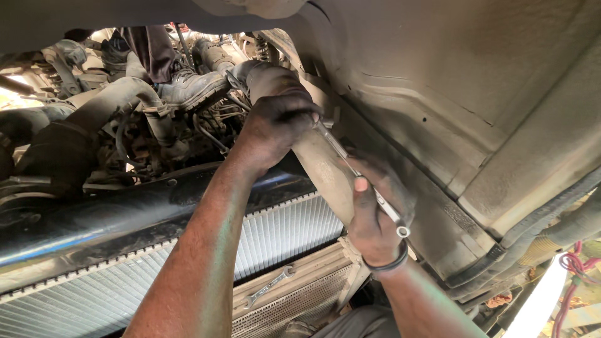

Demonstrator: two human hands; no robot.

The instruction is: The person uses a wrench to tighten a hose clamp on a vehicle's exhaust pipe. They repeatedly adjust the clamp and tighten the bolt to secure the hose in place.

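My right hand (375,213) grips a slim metal spanner (360,175) near its ring end, the shaft slanting up and left toward a fitting by the grey metal body panel (438,125). My left hand (275,128) is closed over the spanner's far end at that fitting, beside a dusty beige pipe (319,169). Both hands are dark with grease. A black band sits on my right wrist.
A finned radiator (94,294) with a black top tank (125,213) lies below my arms. A second spanner (269,286) rests on the frame beneath it. Hoses (144,100), engine parts and another person's boot (191,87) are at upper left. Red cables (573,263) hang at right.
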